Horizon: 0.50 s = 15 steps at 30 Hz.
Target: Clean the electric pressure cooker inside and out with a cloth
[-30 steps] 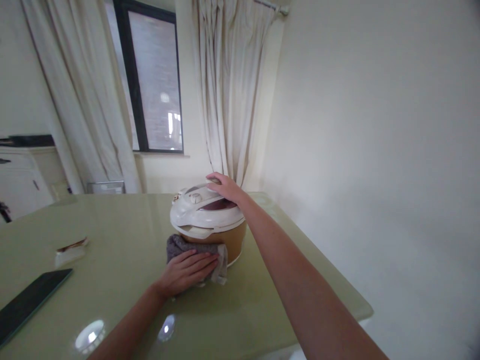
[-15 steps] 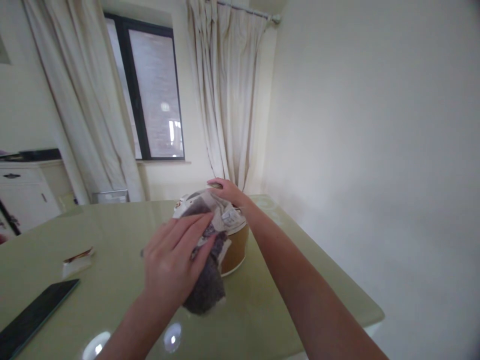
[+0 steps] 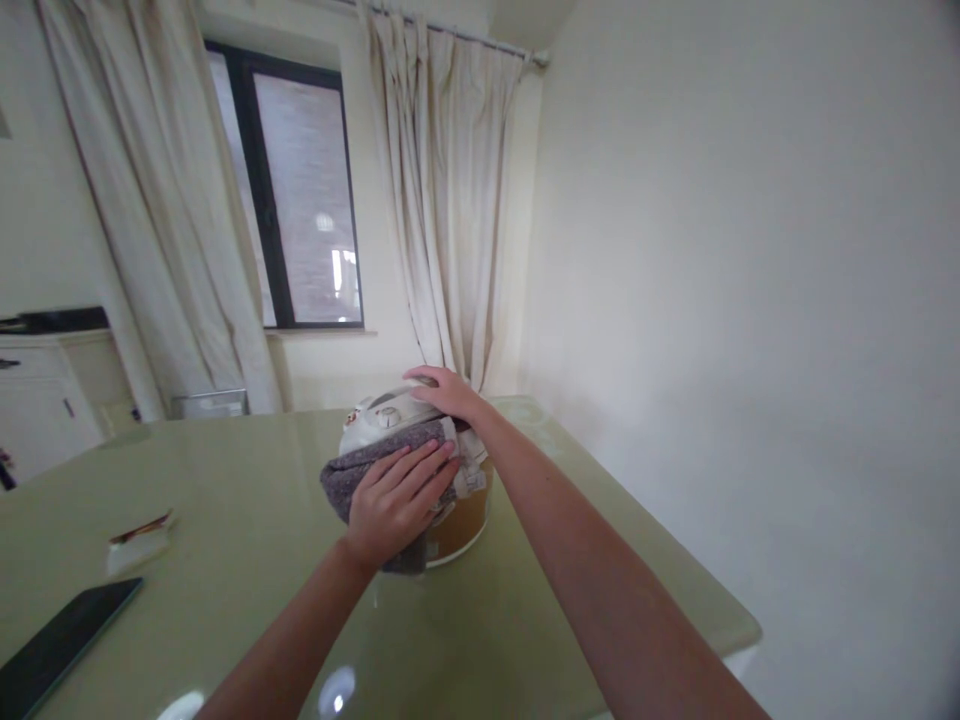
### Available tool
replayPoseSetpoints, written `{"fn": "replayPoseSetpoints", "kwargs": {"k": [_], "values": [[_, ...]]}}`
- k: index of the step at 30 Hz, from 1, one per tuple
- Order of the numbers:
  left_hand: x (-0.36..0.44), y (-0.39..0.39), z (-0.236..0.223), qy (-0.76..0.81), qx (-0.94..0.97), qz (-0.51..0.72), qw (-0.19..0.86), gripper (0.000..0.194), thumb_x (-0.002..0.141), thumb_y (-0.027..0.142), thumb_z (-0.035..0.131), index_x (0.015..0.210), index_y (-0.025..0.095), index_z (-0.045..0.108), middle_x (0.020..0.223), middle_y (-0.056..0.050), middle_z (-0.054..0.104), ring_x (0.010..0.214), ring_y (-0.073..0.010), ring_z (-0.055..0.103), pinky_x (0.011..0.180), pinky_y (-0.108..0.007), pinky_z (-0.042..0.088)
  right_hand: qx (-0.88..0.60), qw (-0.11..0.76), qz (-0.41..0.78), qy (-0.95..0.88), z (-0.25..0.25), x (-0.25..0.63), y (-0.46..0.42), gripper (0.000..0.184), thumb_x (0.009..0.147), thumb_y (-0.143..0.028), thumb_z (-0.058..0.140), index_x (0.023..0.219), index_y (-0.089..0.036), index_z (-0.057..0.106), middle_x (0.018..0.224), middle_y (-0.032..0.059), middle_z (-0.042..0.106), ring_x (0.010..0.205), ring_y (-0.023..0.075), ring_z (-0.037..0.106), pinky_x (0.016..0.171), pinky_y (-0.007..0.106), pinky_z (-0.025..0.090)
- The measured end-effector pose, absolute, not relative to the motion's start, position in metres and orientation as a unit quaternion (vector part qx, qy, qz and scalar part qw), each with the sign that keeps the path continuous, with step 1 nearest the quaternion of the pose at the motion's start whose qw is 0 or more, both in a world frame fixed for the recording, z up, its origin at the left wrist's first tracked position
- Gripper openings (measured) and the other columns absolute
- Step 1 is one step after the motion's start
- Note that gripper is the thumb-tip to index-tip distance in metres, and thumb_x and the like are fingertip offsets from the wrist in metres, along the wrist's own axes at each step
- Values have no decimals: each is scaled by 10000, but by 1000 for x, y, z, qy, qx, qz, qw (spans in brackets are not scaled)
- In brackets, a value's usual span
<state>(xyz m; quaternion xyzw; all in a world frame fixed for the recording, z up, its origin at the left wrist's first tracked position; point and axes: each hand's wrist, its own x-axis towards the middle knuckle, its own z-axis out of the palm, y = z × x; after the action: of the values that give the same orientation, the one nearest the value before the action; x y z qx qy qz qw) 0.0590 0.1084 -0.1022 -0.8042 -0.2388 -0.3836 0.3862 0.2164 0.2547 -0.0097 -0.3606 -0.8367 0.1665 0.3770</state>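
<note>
An electric cooker [image 3: 461, 528] with a white lid [image 3: 367, 428] and a brown body stands upright on the table. A grey cloth [image 3: 352, 475] with a whitish patterned part lies against the lid's front edge and hangs down over the body. My left hand [image 3: 401, 495] presses it there, fingers nearly straight over the fabric; the palm side is hidden. My right hand [image 3: 446, 392] rests over the handle on top of the lid, fingers curled across it. My right forearm covers the cooker's right side.
The glossy green table [image 3: 247, 480] reaches toward the curtains [image 3: 457, 200] and window, with a wall [image 3: 735, 300] along the right. At left lie a dark flat slab [image 3: 67, 635] and a small packet [image 3: 139, 545]. A white cabinet [image 3: 49, 390] stands beyond.
My left hand has moved the cloth from the cooker's lower body, up over the lid, and now against the lid's front edge. My right hand has stayed on the handle.
</note>
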Motion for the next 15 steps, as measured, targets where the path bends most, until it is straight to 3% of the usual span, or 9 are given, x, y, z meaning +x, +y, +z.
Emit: {"fn": "replayPoseSetpoints", "kwargs": {"k": [3,7,11,15], "values": [[26,117,-105,-213,-806,-395,386,519,932,178,599,1441,277,616,1378,-40,733,1287,-227,683,1135,-370,434,-430,366,140,-813,-6,204,239,326,908,-331,680,1226,-319,753,1329,9,731,1278,278,633,1173,475,404],[-24,124,-120,-259,-784,-433,361,558,925,327,655,1475,260,590,1441,-126,685,1333,-315,651,1077,-425,495,-507,345,93,-785,-4,177,212,415,958,-434,598,1337,-288,681,1336,108,700,1246,364,627,1109,614,417],[-59,116,-129,-396,-732,-499,240,468,1001,334,533,1452,226,593,1475,-149,656,1385,-327,608,1125,-484,488,-430,284,16,-857,3,161,209,463,929,-526,658,1247,-189,664,1398,183,626,1264,378,591,1054,558,476],[-49,101,-117,-553,-632,-523,148,422,1051,415,461,1382,216,630,1352,-131,735,1225,-312,711,1024,-458,560,-307,274,49,-910,7,158,228,297,1023,-474,570,1010,-221,724,1187,72,725,1175,257,627,1101,420,447]]}}
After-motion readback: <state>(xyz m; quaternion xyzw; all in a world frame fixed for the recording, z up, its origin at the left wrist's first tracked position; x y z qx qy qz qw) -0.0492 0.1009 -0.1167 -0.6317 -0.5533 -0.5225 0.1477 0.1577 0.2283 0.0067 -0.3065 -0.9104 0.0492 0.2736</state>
